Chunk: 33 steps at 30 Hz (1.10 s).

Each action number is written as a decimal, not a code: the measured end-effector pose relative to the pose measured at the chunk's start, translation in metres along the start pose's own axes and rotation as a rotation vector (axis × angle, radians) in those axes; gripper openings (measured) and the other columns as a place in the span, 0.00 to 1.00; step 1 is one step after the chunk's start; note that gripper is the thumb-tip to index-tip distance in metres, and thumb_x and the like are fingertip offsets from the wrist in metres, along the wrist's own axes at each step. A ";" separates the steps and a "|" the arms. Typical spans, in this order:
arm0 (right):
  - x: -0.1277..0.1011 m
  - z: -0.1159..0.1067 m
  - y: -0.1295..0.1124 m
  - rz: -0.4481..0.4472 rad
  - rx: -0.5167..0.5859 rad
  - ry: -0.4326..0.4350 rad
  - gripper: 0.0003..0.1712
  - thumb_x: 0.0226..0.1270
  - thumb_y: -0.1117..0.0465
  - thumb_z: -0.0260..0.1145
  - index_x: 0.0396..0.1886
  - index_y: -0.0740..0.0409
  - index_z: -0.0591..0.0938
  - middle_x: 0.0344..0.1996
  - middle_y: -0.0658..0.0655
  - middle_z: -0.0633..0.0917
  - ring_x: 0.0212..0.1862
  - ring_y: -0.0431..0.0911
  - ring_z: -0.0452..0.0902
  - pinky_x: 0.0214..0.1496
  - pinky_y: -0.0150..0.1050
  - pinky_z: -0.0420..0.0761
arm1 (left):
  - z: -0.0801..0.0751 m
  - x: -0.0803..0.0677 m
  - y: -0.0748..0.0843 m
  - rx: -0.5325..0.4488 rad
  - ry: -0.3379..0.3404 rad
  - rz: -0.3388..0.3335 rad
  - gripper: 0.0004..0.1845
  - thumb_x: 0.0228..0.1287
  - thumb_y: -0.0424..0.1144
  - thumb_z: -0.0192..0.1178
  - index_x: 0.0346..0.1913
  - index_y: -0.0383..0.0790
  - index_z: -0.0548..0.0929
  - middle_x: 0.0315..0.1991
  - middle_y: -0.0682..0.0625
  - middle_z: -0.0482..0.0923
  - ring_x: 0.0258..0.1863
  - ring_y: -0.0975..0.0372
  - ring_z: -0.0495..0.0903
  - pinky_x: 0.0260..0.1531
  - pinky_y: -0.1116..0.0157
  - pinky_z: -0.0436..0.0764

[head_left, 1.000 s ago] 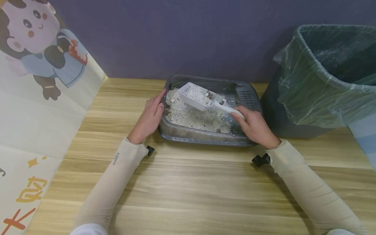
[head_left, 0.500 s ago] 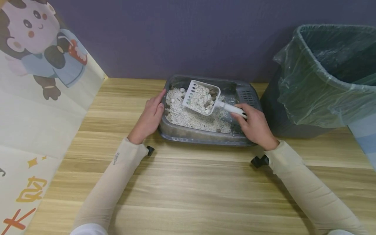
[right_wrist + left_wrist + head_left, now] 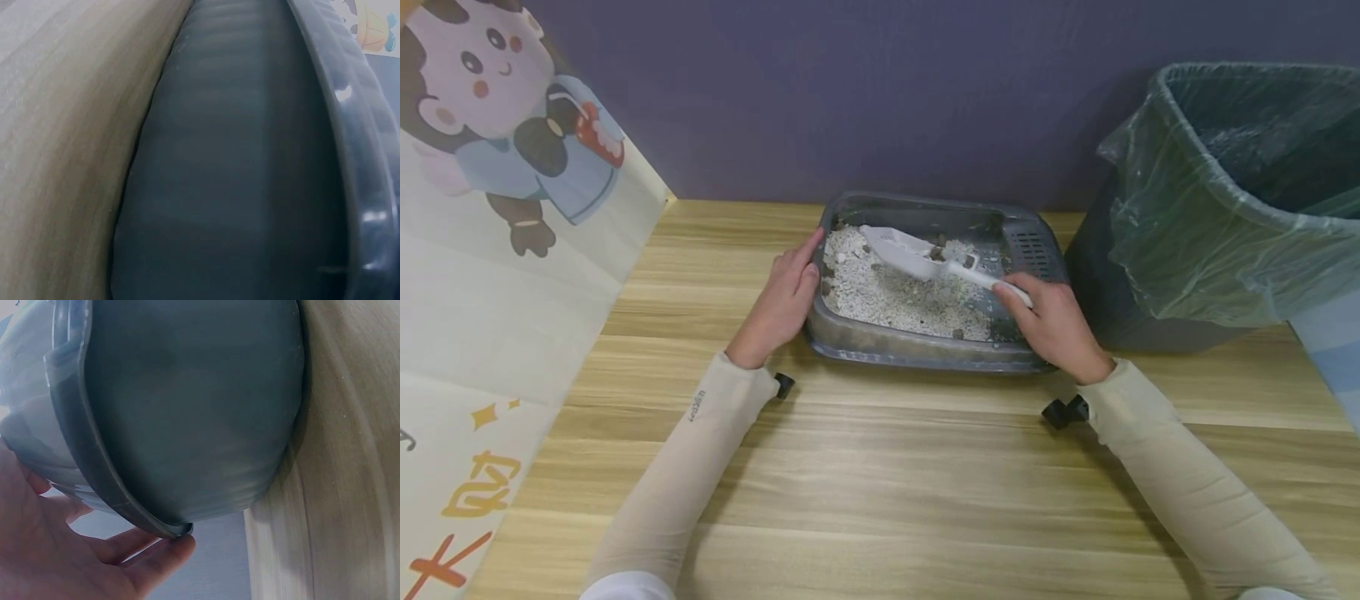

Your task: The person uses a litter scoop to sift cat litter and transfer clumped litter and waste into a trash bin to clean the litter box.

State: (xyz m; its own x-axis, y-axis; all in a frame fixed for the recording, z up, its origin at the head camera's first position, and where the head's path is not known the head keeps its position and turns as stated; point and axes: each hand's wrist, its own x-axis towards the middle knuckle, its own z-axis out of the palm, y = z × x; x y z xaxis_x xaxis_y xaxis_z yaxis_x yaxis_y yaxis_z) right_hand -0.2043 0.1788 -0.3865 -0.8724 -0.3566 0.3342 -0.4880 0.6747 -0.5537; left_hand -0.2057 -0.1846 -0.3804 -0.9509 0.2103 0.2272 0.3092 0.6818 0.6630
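Gripping the scoop (image 3: pixel 904 255) in your right hand (image 3: pixel 1056 325), you tilt it steeper than before, likely sifting litter (image 3: pixel 917 312); your left hand (image 3: pixel 781 293), fingers extended, touches the tray (image 3: pixel 917 353).

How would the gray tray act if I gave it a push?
The gray tray would probably slide, not tip, because it sits wide and low on the table. The pale grains inside may make it a bit heavy. It is likely stiff: no sag shows where the left hand touches it.
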 end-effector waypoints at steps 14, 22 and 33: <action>-0.001 0.001 0.001 -0.029 0.022 0.031 0.20 0.72 0.53 0.56 0.56 0.60 0.77 0.19 0.51 0.71 0.13 0.43 0.59 0.16 0.37 0.62 | 0.000 0.000 -0.001 0.004 0.001 0.006 0.28 0.75 0.44 0.33 0.75 0.49 0.51 0.68 0.39 0.59 0.65 0.50 0.57 0.64 0.50 0.58; -0.001 0.004 0.002 -0.059 -0.009 0.109 0.19 0.69 0.56 0.59 0.56 0.59 0.77 0.24 0.52 0.72 0.17 0.44 0.60 0.18 0.38 0.62 | 0.001 0.000 -0.001 0.006 0.001 0.003 0.28 0.75 0.45 0.33 0.75 0.49 0.51 0.69 0.40 0.58 0.66 0.50 0.56 0.64 0.49 0.58; -0.002 0.003 0.001 -0.036 0.004 0.116 0.18 0.70 0.54 0.59 0.53 0.60 0.78 0.19 0.51 0.72 0.14 0.44 0.60 0.17 0.38 0.62 | 0.000 0.000 -0.001 0.007 0.003 0.008 0.27 0.75 0.45 0.32 0.75 0.49 0.51 0.69 0.40 0.58 0.66 0.51 0.56 0.65 0.51 0.57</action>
State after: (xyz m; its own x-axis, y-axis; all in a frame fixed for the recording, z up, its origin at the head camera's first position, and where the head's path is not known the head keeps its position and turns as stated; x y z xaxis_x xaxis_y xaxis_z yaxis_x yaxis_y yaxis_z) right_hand -0.2034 0.1780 -0.3903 -0.8454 -0.3031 0.4398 -0.5191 0.6605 -0.5425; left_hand -0.2056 -0.1849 -0.3810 -0.9483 0.2139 0.2344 0.3167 0.6847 0.6564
